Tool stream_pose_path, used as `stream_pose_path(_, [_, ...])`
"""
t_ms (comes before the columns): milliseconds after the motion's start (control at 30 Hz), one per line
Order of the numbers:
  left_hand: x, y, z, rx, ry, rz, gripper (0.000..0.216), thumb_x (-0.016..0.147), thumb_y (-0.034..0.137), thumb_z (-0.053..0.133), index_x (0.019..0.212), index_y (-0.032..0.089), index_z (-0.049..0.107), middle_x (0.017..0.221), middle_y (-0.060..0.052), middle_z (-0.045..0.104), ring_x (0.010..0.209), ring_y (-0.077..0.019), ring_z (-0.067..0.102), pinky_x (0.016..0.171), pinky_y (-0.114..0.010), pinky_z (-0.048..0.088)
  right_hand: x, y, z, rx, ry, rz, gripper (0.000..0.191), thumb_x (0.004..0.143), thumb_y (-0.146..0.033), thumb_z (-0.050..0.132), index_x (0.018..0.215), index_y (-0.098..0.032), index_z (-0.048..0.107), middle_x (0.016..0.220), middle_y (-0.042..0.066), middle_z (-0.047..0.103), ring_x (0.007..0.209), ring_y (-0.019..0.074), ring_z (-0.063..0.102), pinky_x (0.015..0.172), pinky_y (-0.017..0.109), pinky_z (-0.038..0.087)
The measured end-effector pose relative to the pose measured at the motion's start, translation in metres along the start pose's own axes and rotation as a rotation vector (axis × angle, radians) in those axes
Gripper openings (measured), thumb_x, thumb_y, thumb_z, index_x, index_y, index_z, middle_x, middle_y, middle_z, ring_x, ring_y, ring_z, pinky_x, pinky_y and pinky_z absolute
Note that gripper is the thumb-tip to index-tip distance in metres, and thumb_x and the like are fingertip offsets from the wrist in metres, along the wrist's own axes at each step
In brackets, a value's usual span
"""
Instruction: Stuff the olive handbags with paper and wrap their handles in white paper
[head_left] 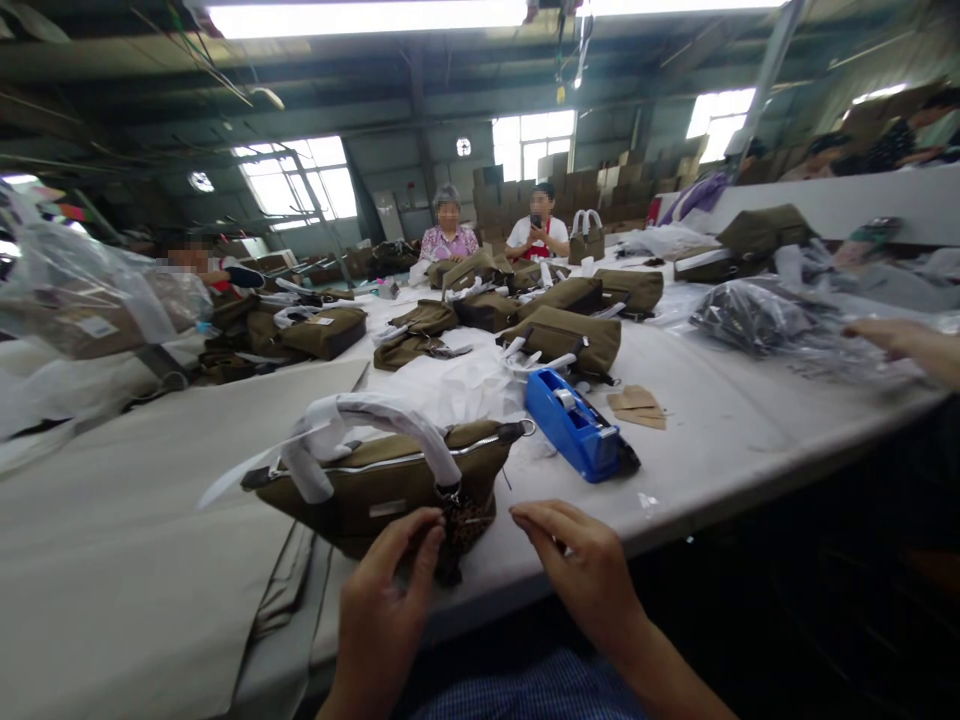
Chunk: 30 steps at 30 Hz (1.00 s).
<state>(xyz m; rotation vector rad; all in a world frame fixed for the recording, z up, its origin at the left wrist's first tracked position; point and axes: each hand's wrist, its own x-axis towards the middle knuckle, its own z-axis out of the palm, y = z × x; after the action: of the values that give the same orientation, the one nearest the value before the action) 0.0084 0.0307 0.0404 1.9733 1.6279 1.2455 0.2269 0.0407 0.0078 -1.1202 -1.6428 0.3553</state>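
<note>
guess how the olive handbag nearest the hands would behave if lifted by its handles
The olive handbag would probably keep its shape, since its fabric body looks filled out. Its handles seem fairly stiff, standing arched, though their white wrapping might slip.

From head height at the near edge of the bench [735, 420], we look forward and down, close above our left hand [386, 595] and right hand [583, 560].

Handbag [405, 478] on tabletop [720, 430], near edge, left of center. Tape dispenser [574, 430] just right of it, slightly farther. Paper scraps [637, 406] right of dispenser. More bags [566, 340] grouped behind. Plastic-wrapped bundle [750, 315] right, farther back. Cartons [615, 185] stacked far, beyond tabletop.
</note>
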Motion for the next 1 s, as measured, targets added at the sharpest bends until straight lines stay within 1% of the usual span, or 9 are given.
stream_pose_path(33, [0.001, -0.003, 0.0, 0.044, 0.059, 0.011, 0.022, 0.093, 0.038, 0.065, 0.108, 0.025, 0.073, 0.106, -0.002, 0.078, 0.094, -0.0198, 0.074, 0.091, -0.028, 0.058, 0.002, 0.002, 0.001, -0.035, 0.015, -0.004, 0.017, 0.096, -0.016, 0.063, 0.104, -0.023, 0.076, 0.097, 0.001, 0.076, 0.088, 0.0149, 0.072, 0.084, 0.022, 0.053])
stream_pose_path(100, [0.003, -0.009, 0.0, 0.106, 0.11, 0.059, 0.021, 0.093, 0.037, 0.064, 0.108, 0.027, 0.073, 0.104, -0.001, 0.078, 0.092, -0.0189, 0.075, 0.092, -0.028, 0.058, 0.006, 0.004, 0.003, -0.098, 0.03, -0.031, 0.019, 0.095, -0.014, 0.063, 0.106, -0.023, 0.076, 0.099, 0.001, 0.077, 0.089, 0.0153, 0.072, 0.085, 0.022, 0.052])
stream_pose_path(233, [0.005, -0.012, 0.004, 0.144, 0.111, 0.156, 0.019, 0.095, 0.034, 0.062, 0.11, 0.029, 0.073, 0.102, 0.003, 0.079, 0.089, -0.0148, 0.076, 0.088, -0.02, 0.058, 0.009, 0.006, 0.007, -0.171, 0.04, -0.072, 0.021, 0.094, -0.012, 0.063, 0.106, -0.022, 0.076, 0.099, 0.001, 0.077, 0.088, 0.0167, 0.073, 0.084, 0.023, 0.051])
stream_pose_path(467, [0.008, -0.012, 0.005, 0.164, 0.133, 0.167, 0.018, 0.095, 0.035, 0.063, 0.108, 0.03, 0.073, 0.1, 0.006, 0.079, 0.088, -0.0127, 0.076, 0.087, -0.016, 0.057, 0.007, 0.008, 0.01, -0.146, 0.023, -0.076, 0.023, 0.094, -0.01, 0.063, 0.107, -0.022, 0.076, 0.1, 0.0, 0.077, 0.089, 0.0155, 0.073, 0.084, 0.022, 0.049])
stream_pose_path(567, [0.009, -0.012, 0.005, 0.162, 0.14, 0.167, 0.018, 0.094, 0.035, 0.063, 0.108, 0.03, 0.073, 0.101, 0.006, 0.079, 0.089, -0.0121, 0.076, 0.087, -0.015, 0.056, 0.008, 0.007, 0.013, -0.119, 0.014, -0.059, 0.02, 0.094, -0.012, 0.064, 0.106, -0.023, 0.076, 0.098, 0.0, 0.077, 0.087, 0.0156, 0.073, 0.082, 0.022, 0.049])
stream_pose_path(667, [0.01, -0.011, 0.005, 0.15, 0.13, 0.16, 0.018, 0.094, 0.035, 0.063, 0.107, 0.03, 0.074, 0.099, 0.006, 0.079, 0.086, -0.0116, 0.076, 0.085, -0.014, 0.057, 0.008, 0.006, 0.016, -0.107, 0.012, -0.044, 0.018, 0.095, -0.014, 0.063, 0.105, -0.023, 0.076, 0.096, 0.0, 0.077, 0.085, 0.016, 0.073, 0.081, 0.022, 0.049])
stream_pose_path(900, [0.009, -0.011, 0.006, 0.124, 0.124, 0.16, 0.017, 0.093, 0.032, 0.065, 0.109, 0.031, 0.073, 0.102, 0.008, 0.078, 0.09, -0.0091, 0.075, 0.088, -0.011, 0.054, 0.01, -0.003, 0.014, -0.142, 0.005, -0.055, 0.018, 0.095, -0.014, 0.062, 0.103, -0.022, 0.076, 0.094, 0.0, 0.077, 0.081, 0.0168, 0.073, 0.079, 0.023, 0.049])
stream_pose_path(1000, [0.009, -0.012, 0.005, 0.11, 0.123, 0.164, 0.017, 0.094, 0.032, 0.065, 0.108, 0.031, 0.073, 0.101, 0.008, 0.078, 0.09, -0.0086, 0.075, 0.089, -0.01, 0.053, 0.01, -0.002, 0.012, -0.163, 0.012, -0.052, 0.018, 0.094, -0.014, 0.063, 0.103, -0.022, 0.076, 0.094, 0.0, 0.077, 0.082, 0.0166, 0.073, 0.08, 0.023, 0.049])
